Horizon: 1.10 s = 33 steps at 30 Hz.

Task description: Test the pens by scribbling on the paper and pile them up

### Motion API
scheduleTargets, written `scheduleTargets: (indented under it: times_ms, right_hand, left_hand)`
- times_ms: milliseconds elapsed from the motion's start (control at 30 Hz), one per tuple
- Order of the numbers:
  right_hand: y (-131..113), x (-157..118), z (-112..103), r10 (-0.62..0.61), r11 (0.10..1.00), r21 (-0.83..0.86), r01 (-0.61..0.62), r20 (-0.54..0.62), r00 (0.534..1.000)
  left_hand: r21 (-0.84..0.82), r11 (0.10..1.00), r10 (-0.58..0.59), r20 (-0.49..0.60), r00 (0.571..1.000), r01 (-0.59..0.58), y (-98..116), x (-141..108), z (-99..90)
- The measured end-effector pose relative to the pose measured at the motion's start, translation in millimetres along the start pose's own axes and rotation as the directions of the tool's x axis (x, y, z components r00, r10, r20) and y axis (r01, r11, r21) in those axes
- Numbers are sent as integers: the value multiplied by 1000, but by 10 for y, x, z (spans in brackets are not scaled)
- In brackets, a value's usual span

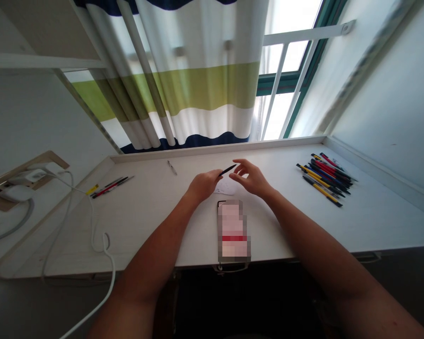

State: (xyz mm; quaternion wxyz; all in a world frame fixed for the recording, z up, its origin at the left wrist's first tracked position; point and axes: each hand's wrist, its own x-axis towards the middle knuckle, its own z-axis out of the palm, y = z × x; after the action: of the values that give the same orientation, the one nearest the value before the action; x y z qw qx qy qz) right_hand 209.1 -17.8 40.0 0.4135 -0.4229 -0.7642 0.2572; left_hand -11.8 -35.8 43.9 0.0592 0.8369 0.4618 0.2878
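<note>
A black pen point(228, 170) is gripped in my left hand point(205, 184), its tip pointing up and to the right. Close to that tip, my right hand point(250, 177) has its fingers apart and curved, with nothing visible in them. Beneath both hands lies a small white paper point(225, 187) with faint marks, partly covered by the left hand. A phone point(233, 230), its screen blurred out, rests between my forearms near the desk's front edge.
Several pens point(325, 176) in black, red, blue and yellow are piled at the right. A few more pens point(109, 187) lie at the left, and a single pen point(172, 167) lies toward the back. White cables point(106, 245) run from a wall socket point(24, 181) across the left side.
</note>
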Motion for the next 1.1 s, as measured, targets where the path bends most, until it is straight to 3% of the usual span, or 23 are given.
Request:
scheduleTargets:
  times_ms: [67, 133, 233, 333, 433, 567, 700, 800, 867, 900, 967, 1033, 1100]
  right_hand:
    - [26, -1, -4, 28, 993, 113, -37, 79, 996]
    - [24, -17, 16, 24, 981, 187, -60, 190, 982]
    - [-32, -59, 124, -49, 966, 259, -22, 263, 963]
    - [-114, -95, 323, -72, 945, 328, 9, 182, 981]
    - [-173, -88, 517, 62, 903, 426, -44, -28, 998]
    - [-172, -31, 525, 210, 863, 503, -48, -269, 940]
    - [-174, -36, 370, 27, 846, 525, 97, -223, 974]
    - [-238, -49, 338, -97, 842, 504, 194, -211, 973]
    - [-267, -17, 310, -55, 855, 476, 205, -310, 949]
    - [-264, 14, 274, -9, 862, 467, 200, -379, 925]
    - [-215, 94, 141, 93, 867, 465, 180, -505, 858]
    - [-124, 169, -48, 183, 849, 496, 180, -596, 782]
    - [-33, 211, -241, 305, 780, 605, 159, -590, 748]
  left_hand:
    - [-324, 945, -95, -125, 988, 50, 35, 13, 36]
    - [-624, 780, -223, -211, 952, 44, 74, 34, 76]
    - [-860, 509, -353, -166, 921, 40, 127, 63, 148]
    - [-938, 336, -394, -54, 917, 89, 195, 86, 256]
    - [-970, 216, -431, 11, 902, 115, 306, 120, 390]
    - [-991, 105, -478, 28, 878, 89, 410, 155, 456]
    - [-999, 38, -493, -15, 870, 4, 379, 129, 390]
    - [-997, 60, -449, 11, 894, 42, 375, 96, 385]
    - [-981, 159, -393, 43, 918, 114, 390, 76, 390]
    - [-954, 261, -361, 44, 931, 146, 391, 64, 382]
    - [-813, 561, -283, -11, 959, 156, 359, 36, 329]
    - [-507, 857, -160, -98, 982, 89, 261, 10, 240]
    - [-197, 979, -76, -96, 992, 56, 103, -8, 154]
